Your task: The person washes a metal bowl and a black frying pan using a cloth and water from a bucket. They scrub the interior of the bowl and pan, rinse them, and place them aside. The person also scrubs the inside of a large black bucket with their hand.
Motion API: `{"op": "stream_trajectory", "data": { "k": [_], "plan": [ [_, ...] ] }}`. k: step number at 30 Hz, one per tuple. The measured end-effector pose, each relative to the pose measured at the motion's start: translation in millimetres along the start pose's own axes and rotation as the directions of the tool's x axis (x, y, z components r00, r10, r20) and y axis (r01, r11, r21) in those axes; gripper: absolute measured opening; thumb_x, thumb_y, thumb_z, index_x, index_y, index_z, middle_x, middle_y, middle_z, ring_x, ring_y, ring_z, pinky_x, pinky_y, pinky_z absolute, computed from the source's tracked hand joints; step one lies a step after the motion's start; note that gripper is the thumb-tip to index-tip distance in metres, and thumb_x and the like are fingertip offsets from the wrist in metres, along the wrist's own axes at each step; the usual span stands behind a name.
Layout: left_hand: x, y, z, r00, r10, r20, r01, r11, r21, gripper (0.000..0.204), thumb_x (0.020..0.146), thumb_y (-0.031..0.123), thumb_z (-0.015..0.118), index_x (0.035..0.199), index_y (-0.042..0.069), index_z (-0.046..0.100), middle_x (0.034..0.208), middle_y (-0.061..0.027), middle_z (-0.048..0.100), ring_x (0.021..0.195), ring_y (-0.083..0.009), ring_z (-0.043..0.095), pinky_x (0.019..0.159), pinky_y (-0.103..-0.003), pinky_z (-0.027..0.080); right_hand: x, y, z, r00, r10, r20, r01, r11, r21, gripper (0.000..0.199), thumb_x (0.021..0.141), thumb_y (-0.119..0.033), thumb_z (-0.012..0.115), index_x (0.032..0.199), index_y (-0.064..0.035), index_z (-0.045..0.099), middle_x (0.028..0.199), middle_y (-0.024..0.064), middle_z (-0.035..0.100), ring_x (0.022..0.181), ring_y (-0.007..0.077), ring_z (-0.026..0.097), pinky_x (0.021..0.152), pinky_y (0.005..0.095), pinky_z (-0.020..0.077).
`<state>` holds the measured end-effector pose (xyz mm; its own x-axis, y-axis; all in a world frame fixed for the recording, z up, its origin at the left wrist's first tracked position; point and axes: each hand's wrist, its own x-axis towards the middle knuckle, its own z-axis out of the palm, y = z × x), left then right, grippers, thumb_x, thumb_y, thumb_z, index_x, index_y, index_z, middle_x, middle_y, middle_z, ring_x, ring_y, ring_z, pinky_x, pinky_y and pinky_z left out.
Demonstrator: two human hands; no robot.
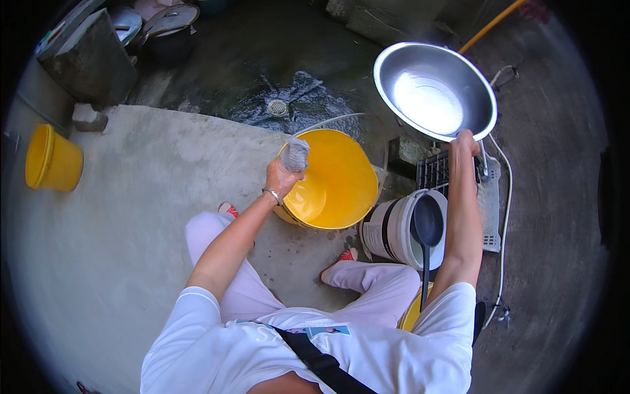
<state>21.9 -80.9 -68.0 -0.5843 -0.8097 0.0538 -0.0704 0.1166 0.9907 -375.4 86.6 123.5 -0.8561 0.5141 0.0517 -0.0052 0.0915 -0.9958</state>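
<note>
Gripping steel bowl point(434, 92) rim, right hand point(464, 143) closed; left hand point(282, 176) clutching scrubber point(296, 154)

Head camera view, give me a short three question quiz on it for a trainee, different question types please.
1. True or false: the right hand grips the rim of the round shiny metal basin.
2. What does the left hand hold? A) a black ladle B) a grey scrubbing pad C) a hose
3. Fill in: the black ladle stands in the ____ plastic bucket.

Key: 1 true. 2 B, the grey scrubbing pad, held above the large yellow plastic basin. 3 white.
</note>
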Motion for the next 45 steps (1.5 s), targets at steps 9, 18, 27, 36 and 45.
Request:
{"op": "stream_trajectory", "data": {
  "k": [9,18,27,36,45],
  "plan": [
    [-21.1,79.9,-24.2,0.884,0.394,-0.249,-0.396,0.917,0.048,0.051,0.063,0.010,0.079,0.102,0.001,0.047,0.103,-0.0092,0.051,0.094,-0.0187,0.055,0.082,-0.030,0.045,-113.8,92.3,-167.8,0.880,0.230,0.417,-0.250,0.968,-0.006,0.024,0.056,0.007,0.058,0.079,0.0058,0.055,0.079,0.0103,0.059,0.067,0.0193,0.055,0.060,0.0304,0.0441],
    [-45.3,134.9,8.2,0.973,0.036,0.226,-0.162,0.804,0.572,0.110,0.052,0.033,0.087,0.140,0.018,0.024,0.130,-0.0165,0.042,0.120,-0.0326,0.040,0.096,-0.042,0.040,-187.0,174.8,-184.4,0.760,0.286,0.583,-0.215,0.958,-0.190,0.034,0.073,-0.016,0.066,0.093,0.0105,0.059,0.081,0.0166,0.063,0.070,0.0232,0.060,0.063,0.0343,0.0467],
    [-76.4,62.6,-13.0,0.966,0.226,0.127,-0.222,0.471,0.854,0.097,0.059,0.030,0.079,0.140,0.020,0.027,0.135,-0.0212,0.028,0.128,-0.0377,0.024,0.107,-0.046,0.019,-42.1,146.0,-277.9,0.791,-0.024,0.612,0.490,0.623,-0.610,0.039,0.079,-0.038,0.059,0.103,-0.0070,0.066,0.095,0.0157,0.066,0.083,0.0270,0.065,0.075,0.0387,0.0504],
    [-69.1,-11.2,-32.4,0.952,-0.292,-0.095,0.300,0.950,0.083,0.072,0.069,0.018,0.068,0.129,-0.001,0.034,0.109,-0.0216,0.053,0.098,-0.0301,0.056,0.082,-0.041,0.049,49.1,216.3,-410.5,0.707,0.415,0.573,0.369,0.475,-0.799,0.046,0.077,-0.035,0.067,0.100,0.0037,0.055,0.088,0.0182,0.063,0.074,0.0318,0.063,0.069,0.0408,0.0518],
    [-59.3,25.0,-28.0,0.834,-0.541,0.106,0.551,0.826,-0.120,0.009,0.074,0.007,0.055,0.077,-0.002,0.055,0.069,-0.0066,0.058,0.055,-0.0167,0.059,0.049,-0.029,0.053,32.0,183.3,-408.9,0.423,0.600,0.679,-0.295,0.799,-0.523,0.018,0.081,-0.018,0.063,0.074,-0.0061,0.053,0.056,0.0001,0.052,0.042,0.0088,0.049,0.040,0.0253,0.0473]
  ]
}}
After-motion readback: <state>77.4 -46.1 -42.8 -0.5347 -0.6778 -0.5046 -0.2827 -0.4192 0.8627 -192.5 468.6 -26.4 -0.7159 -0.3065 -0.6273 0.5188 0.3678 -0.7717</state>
